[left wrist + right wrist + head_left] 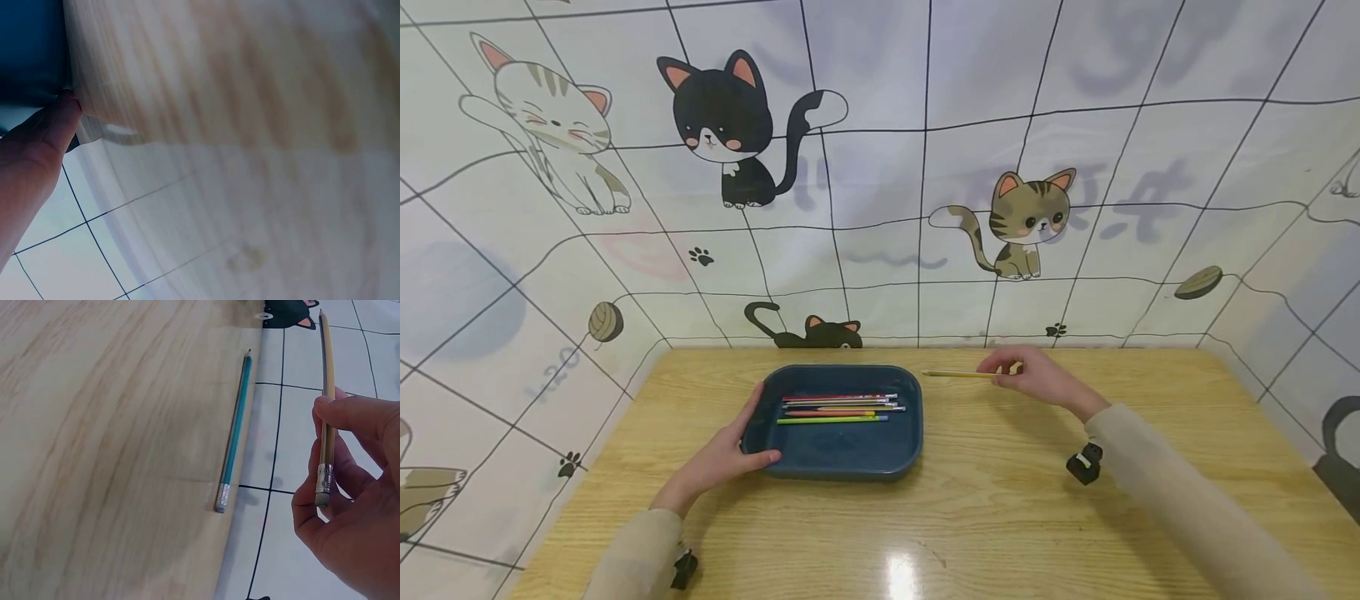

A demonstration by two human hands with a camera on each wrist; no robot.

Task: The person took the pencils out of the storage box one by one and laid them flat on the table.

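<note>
A dark blue tray stands on the table, with several pencils lying side by side in it, among them a lime-green pencil. My left hand holds the tray at its left side, fingers along the outer wall and thumb over the front left corner. To the right of the tray, my right hand pinches a yellow pencil between thumb and fingers, its tip pointing left. In the right wrist view the pencil's eraser end sits within the fingers. A teal pencil lies on the table there; I cannot make it out in the head view.
The wooden table meets a cloth backdrop printed with cats and grid lines just behind the tray. The same cloth rises on both sides. A small black device is strapped at the right wrist.
</note>
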